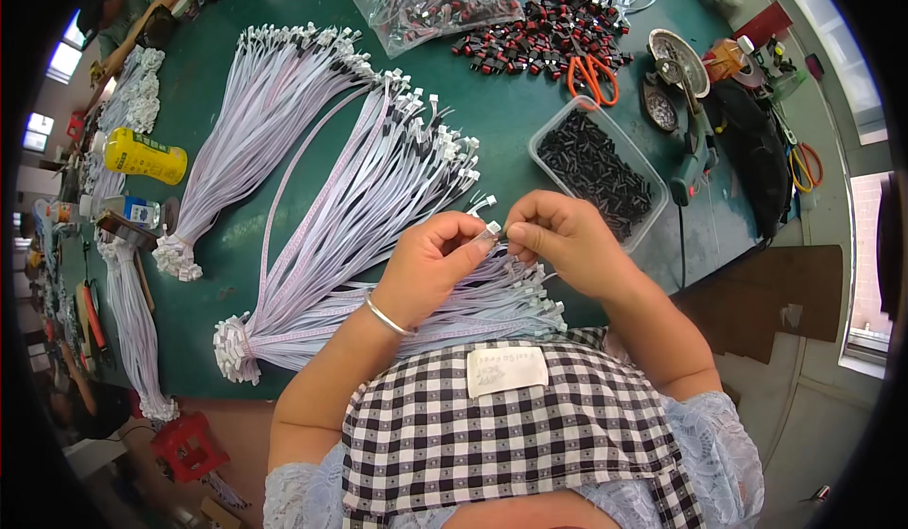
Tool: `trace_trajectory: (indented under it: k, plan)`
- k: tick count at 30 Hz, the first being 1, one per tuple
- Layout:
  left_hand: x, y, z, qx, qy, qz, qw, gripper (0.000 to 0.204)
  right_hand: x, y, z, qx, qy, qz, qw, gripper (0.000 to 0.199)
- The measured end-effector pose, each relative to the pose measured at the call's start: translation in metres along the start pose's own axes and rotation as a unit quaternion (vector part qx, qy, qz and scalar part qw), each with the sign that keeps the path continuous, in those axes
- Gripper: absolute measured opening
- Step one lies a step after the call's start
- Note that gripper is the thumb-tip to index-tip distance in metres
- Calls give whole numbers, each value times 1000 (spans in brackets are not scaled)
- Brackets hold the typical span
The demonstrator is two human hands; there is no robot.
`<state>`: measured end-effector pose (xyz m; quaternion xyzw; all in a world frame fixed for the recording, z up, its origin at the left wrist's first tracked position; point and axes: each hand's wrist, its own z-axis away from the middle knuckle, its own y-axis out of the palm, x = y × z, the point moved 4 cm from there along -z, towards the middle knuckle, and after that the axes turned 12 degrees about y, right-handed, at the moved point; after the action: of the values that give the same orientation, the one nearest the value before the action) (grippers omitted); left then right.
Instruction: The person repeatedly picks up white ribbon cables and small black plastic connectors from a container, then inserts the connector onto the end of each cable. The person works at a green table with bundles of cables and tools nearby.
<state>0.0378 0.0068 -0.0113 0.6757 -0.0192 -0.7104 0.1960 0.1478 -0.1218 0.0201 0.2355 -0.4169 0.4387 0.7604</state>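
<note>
My left hand (437, 257) pinches a small white connector (491, 229) at the end of a cable, with a silver bangle round that wrist. Close beside it, thumb and forefinger of my right hand (551, 234) are pressed together at the connector's tip; what they hold is too small to make out. Beneath my hands a fanned bundle of white ribbon cables (322, 236) spreads over the green table (222, 326). Its near end is gathered in white connectors (235, 347). A clear plastic tub (659, 209) of short black tubes stands just beyond my right hand.
A second cable bundle (248, 118) lies farther left, near a yellow bottle (145, 156). At the back are a clear bag (430, 4), a heap of red and black parts (539, 35) and orange-handled scissors (593, 79). A green heat tool (696, 156) sits at right. Another person (142, 4) is at far left.
</note>
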Motion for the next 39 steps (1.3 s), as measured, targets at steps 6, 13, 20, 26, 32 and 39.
trace_trajectory:
  k: [6, 13, 20, 26, 32, 39]
  plan:
    - [-4, 4, 0, -34, 1, 1, 999, 16, 0, 7, -1, -1, -6, -4, 1000, 11]
    - [-2, -1, -1, -29, -27, 64, 997, 12, -5, 7, -4, -71, -42, -45, 996, 16]
    - [-1, -1, -1, -27, -28, 90, 995, 12, -3, 7, -2, -67, -33, -43, 996, 17]
    - [0, -1, 0, -26, -25, 88, 995, 12, -4, 9, -3, -39, -37, -31, 998, 16]
    - [-3, 1, 0, -28, -8, 54, 998, 12, -5, 9, -5, -53, -46, 33, 997, 12]
    - [1, -3, 0, -37, 52, -14, 998, 15, -7, 15, -5, -28, -37, 7, 999, 11]
